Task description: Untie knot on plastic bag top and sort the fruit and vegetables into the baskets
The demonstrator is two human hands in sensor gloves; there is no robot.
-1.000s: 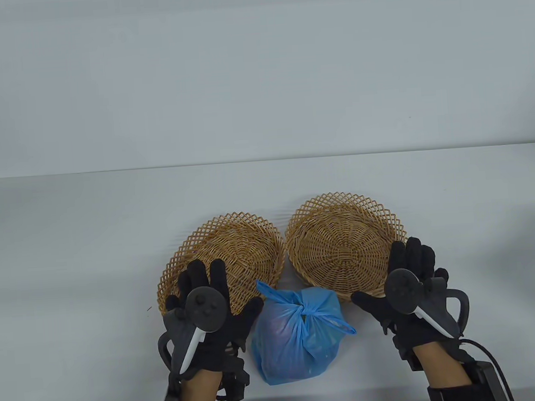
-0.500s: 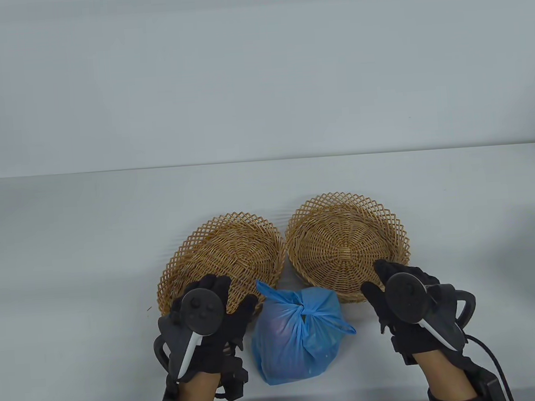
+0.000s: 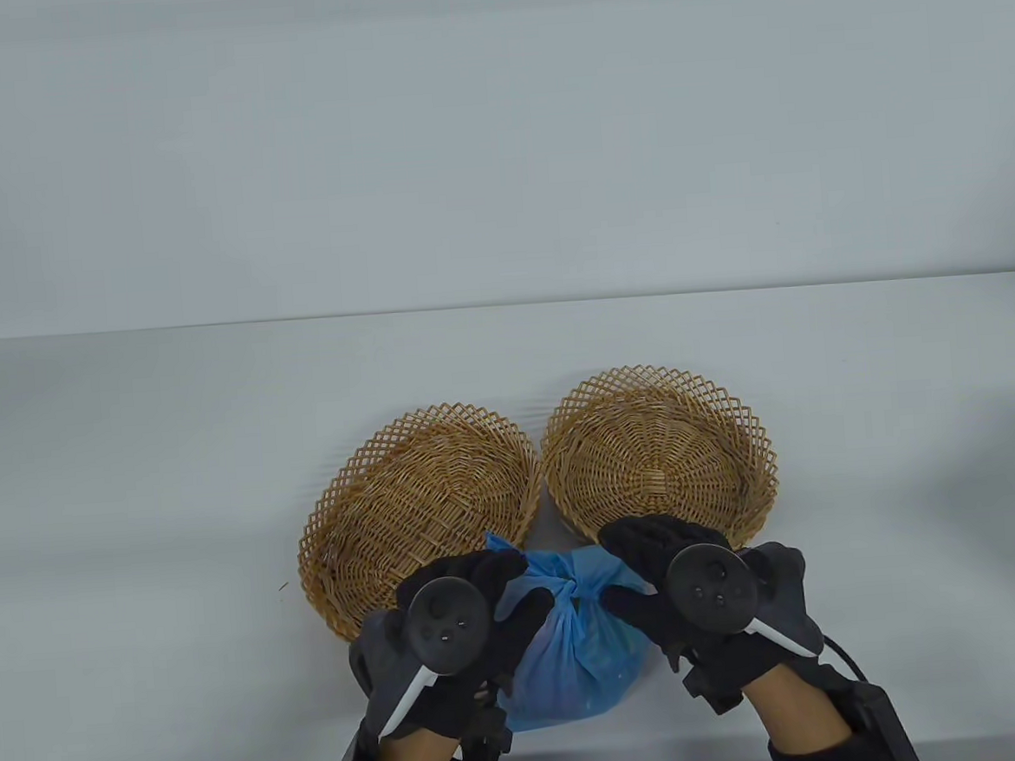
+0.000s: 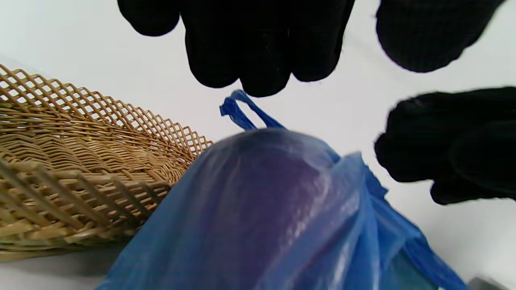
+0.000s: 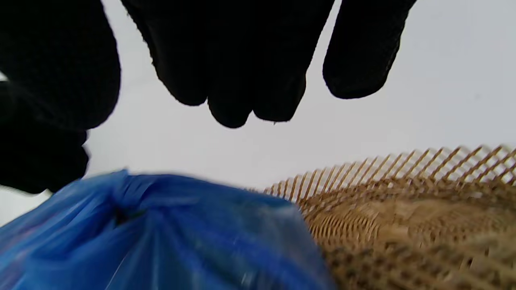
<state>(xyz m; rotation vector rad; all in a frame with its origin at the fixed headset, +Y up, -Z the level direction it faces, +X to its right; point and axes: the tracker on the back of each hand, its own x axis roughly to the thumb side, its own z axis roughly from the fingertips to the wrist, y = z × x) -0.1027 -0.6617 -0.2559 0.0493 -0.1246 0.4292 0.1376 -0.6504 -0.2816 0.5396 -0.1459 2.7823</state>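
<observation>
A knotted blue plastic bag (image 3: 570, 654) lies at the table's near edge, its knot (image 3: 578, 586) on top. Something purple (image 4: 262, 193) shows through the plastic; the rest of its contents is hidden. My left hand (image 3: 513, 584) hovers over the bag's left side. Its fingers (image 4: 262, 52) hang just above the bag's loose ear (image 4: 236, 106), with the thumb apart. My right hand (image 3: 630, 573) hovers over the bag's right side beside the knot. In the right wrist view its fingers (image 5: 234, 72) hang above the bag (image 5: 161, 233) and hold nothing.
Two shallow wicker baskets stand just behind the bag, the left basket (image 3: 369, 512) and the right basket (image 3: 657, 405), both with nothing in them. The left basket's rim (image 4: 121, 121) touches the bag. Bare white table lies beyond and to both sides.
Both hands moved inward from the bag's sides to above it. Their fingers, spread flat a second ago, now point down over the bag's top.
</observation>
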